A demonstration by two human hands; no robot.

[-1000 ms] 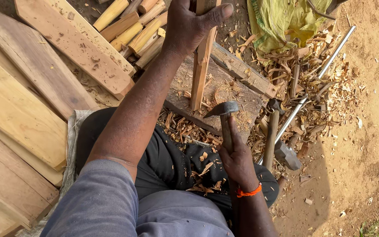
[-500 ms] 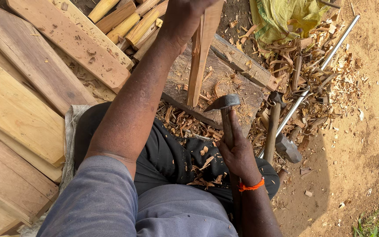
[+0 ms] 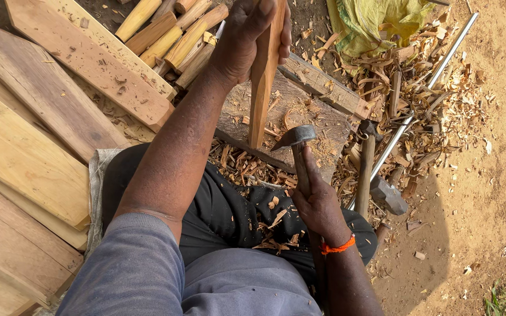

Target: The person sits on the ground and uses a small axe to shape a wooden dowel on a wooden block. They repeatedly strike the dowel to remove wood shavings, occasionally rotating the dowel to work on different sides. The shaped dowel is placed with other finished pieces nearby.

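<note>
My left hand (image 3: 247, 35) grips the top of a long tapered wooden stick (image 3: 262, 93) that stands upright with its lower end on a flat wooden block (image 3: 317, 126). My right hand (image 3: 317, 202), with an orange band at the wrist, holds the handle of a small adze-like chopping tool (image 3: 296, 140). Its dark metal head sits just right of the stick's lower end, close to the block.
Light wooden planks (image 3: 42, 134) lie stacked at the left. Several rounded wooden pegs (image 3: 171, 35) lie behind my left arm. Wood shavings (image 3: 423, 99), a metal rod (image 3: 423, 88), a hammer (image 3: 376, 181) and a yellow-green cloth (image 3: 376, 23) lie at the right on bare earth.
My left hand has shifted on the stick's top, and the stick stands more upright. The tool's head has stayed near the stick's base.
</note>
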